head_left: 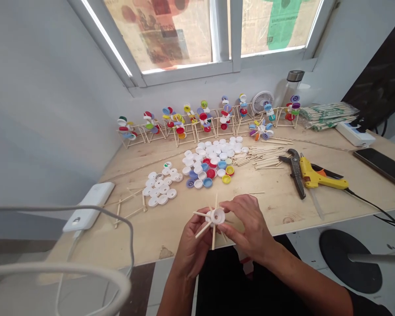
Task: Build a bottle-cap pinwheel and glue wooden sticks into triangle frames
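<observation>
The person's two hands hold one small stick wheel [209, 218] above the near edge of the one wooden table [266, 206]; the left hand [195, 245] curls its fingers round the hub from the left and beneath, and the right hand [250, 224] pinches one white cap [221, 216] at the hub between thumb and forefinger; at least six sticks fan out from it. Just beyond lie two groups of caps: a smaller one of white caps [163, 189] on the left, over a dozen, and a larger mixed pile [213, 153], too crowded for me to count, with two yellow caps [228, 174] at its right edge; right of that is one heap of loose sticks [266, 156]; farther right lie one dark hand tool [296, 173], one yellow glue gun [321, 175] and one phone [382, 167]; at the far left sits one white power bank [92, 202]; along the far wall stands a row of cap-decked stick models [206, 120], overlapping too much for a sure count, with one round fan [262, 103] and one bottle [292, 87] behind.
</observation>
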### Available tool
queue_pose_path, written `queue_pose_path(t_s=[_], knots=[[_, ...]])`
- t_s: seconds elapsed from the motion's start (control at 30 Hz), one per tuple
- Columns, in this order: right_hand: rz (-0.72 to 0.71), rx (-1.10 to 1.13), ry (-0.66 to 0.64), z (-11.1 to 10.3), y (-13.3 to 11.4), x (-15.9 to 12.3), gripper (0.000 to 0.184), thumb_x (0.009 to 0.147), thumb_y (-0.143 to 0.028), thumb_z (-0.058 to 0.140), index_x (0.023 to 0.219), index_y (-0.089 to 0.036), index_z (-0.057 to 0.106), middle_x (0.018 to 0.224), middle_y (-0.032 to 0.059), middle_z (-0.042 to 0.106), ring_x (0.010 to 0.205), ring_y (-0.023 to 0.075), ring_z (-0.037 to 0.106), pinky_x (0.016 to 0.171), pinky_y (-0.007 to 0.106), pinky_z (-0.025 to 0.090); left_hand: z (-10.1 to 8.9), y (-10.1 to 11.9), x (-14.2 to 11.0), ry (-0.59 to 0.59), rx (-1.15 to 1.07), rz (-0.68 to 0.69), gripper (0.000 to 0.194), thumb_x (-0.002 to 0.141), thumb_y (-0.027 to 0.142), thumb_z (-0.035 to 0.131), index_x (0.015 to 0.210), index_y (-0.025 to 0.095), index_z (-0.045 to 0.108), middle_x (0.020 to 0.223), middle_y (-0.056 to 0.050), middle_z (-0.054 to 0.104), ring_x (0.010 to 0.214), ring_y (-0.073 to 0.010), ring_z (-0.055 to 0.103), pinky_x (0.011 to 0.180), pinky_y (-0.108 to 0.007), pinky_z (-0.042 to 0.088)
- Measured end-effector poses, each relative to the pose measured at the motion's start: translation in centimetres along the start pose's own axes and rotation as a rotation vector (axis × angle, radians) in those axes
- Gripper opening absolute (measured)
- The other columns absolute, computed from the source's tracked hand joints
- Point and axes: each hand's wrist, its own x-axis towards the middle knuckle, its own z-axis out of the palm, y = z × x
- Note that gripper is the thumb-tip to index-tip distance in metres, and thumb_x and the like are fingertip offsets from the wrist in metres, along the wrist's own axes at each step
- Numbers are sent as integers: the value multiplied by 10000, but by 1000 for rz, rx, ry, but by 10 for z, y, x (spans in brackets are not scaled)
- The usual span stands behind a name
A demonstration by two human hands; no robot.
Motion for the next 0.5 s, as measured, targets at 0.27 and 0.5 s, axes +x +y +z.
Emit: queue_pose_path(t_s=[0.27,0.5], knots=[[191,-368,-68,-51,71,-5,160,873,-272,494,939,-207,624,929,75,661,905,230,554,784,372,361,-6,6,3,48,-61,8,410,547,225,832,916,182,657,877,-26,681,728,-141,644,663,-232,527],[179,-627,-336,-58,93,1,125,861,-200,508,838,-194,631,852,47,651,849,201,528,743,328,328,-14,2,7,23,-122,-14,436,538,223,841,935,193,663,878,-22,680,720,-148,643,709,-273,548]])
